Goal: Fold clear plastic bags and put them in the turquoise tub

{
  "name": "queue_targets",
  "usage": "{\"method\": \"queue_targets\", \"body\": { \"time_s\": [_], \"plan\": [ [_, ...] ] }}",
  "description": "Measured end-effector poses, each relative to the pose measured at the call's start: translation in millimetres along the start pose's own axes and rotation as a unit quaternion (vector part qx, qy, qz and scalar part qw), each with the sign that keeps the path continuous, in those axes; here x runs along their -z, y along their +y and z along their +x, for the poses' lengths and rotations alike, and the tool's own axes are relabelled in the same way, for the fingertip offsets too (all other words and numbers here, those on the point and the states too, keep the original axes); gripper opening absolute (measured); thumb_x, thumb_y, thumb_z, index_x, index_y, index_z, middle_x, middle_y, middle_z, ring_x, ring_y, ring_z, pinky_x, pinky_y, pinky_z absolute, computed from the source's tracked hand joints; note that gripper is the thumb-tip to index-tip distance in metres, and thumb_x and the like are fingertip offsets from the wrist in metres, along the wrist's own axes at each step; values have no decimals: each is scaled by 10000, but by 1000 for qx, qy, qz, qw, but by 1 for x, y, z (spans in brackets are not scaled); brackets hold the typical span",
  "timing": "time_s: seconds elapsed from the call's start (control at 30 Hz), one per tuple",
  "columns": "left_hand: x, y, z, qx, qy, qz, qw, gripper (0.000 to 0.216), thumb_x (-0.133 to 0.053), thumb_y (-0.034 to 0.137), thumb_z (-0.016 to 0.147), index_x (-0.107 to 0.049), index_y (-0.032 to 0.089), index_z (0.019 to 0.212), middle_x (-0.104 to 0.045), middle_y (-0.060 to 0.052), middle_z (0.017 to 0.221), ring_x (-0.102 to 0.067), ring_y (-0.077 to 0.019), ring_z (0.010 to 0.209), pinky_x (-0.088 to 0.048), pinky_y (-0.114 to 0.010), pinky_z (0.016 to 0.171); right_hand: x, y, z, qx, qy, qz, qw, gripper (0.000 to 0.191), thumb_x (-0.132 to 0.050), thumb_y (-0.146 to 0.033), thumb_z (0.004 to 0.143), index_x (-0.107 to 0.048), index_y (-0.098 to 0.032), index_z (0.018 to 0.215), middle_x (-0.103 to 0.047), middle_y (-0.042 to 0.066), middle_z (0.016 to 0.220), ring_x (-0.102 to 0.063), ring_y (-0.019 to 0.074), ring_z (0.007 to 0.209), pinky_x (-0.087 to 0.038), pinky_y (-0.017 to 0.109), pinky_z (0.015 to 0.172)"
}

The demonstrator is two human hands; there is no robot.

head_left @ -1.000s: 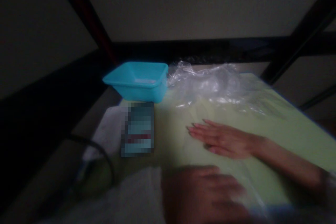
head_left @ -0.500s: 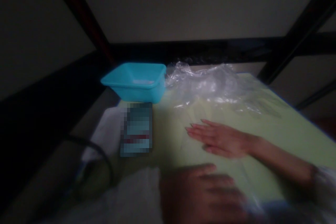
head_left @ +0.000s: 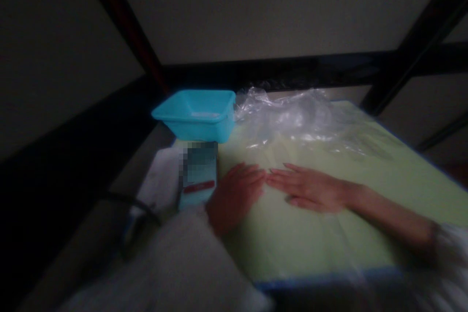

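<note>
My left hand (head_left: 237,197) lies palm down with its fingers stretched toward the right, resting on a clear plastic sheet (head_left: 300,119) spread over the yellow-green tabletop (head_left: 285,248). Flat on the same sheet is my right hand (head_left: 310,189), fingers pointing left. The fingertips of both hands meet or nearly meet; neither hand grips anything. Toward the back the sheet bunches into shiny folds. Just left of my left hand lies a flat pale-blue box-like thing (head_left: 197,198) with a red stripe, its upper part blurred out.
A turquoise plastic basin (head_left: 197,131) stands at the back left of the table. A white cloth or paper (head_left: 159,175) lies beside the pale-blue thing, with a dark cable (head_left: 133,201) near it. Dark frame bars and a wall border the table behind.
My left hand has moved forward and left from the near edge, up to the fingertips of my right hand. My right hand has stayed almost in place. The view has shifted slightly.
</note>
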State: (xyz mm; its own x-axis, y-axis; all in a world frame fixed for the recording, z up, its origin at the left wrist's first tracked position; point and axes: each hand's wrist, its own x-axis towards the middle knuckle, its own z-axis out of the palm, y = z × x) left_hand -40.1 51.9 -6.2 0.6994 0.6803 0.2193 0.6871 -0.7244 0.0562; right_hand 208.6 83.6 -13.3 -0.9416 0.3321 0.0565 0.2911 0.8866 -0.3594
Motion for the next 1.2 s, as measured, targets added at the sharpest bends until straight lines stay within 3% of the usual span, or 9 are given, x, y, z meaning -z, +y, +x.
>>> {"method": "queue_targets", "body": {
  "time_s": [0.33,0.57,0.8,0.97,1.1,1.2],
  "plan": [
    [14,-1,4,36,-94,-45,994,254,-581,264,881,-606,182,1121,-590,-45,1294,-453,-241,1277,-334,-464,1046,1,-1,1,1,-12,-22,1000,621,-332,-376,981,-27,-199,1492,-206,71,1538,-141,182,1423,-81,475,1166],
    [7,-10,-2,67,-130,-102,984,421,-595,288,870,-526,211,1278,-455,-68,1420,-359,-242,1355,-279,-482,1097,0,0,1,0,-10,-13,1000,631,-349,-380,977,-30,-207,1493,-196,56,1543,-138,168,1424,-69,439,1171],
    [-5,-19,-10,62,-103,-130,984,476,-586,317,873,-474,245,1330,-436,-50,1436,-329,-227,1372,-237,-458,1127,0,0,0,3,-2,-9,1000,634,-365,-367,977,-30,-217,1493,-198,52,1543,-146,169,1422,-53,436,1172],
    [0,-15,-9,63,-87,-109,988,553,-589,283,871,-395,230,1386,-422,-54,1449,-339,-218,1367,-244,-448,1136,1,-2,-1,4,7,2,1000,651,-359,-364,980,16,-209,1489,-196,67,1544,-144,165,1423,-70,453,1171],
    [8,-12,-8,52,-84,-113,989,520,-613,255,852,-458,215,1346,-450,-72,1427,-389,-226,1337,-251,-439,1144,4,-1,-3,-2,40,72,997,656,-374,-370,973,-3,-222,1493,-180,75,1549,-163,189,1420,-88,479,1163],
    [9,-9,-9,77,-56,-155,983,420,-591,235,861,-539,198,1276,-504,-66,1385,-455,-211,1289,-313,-389,1118,8,3,-7,-37,94,183,978,579,-360,-405,973,-142,-259,1490,-222,59,1543,-223,216,1405,-159,494,1143]
  ]
}}
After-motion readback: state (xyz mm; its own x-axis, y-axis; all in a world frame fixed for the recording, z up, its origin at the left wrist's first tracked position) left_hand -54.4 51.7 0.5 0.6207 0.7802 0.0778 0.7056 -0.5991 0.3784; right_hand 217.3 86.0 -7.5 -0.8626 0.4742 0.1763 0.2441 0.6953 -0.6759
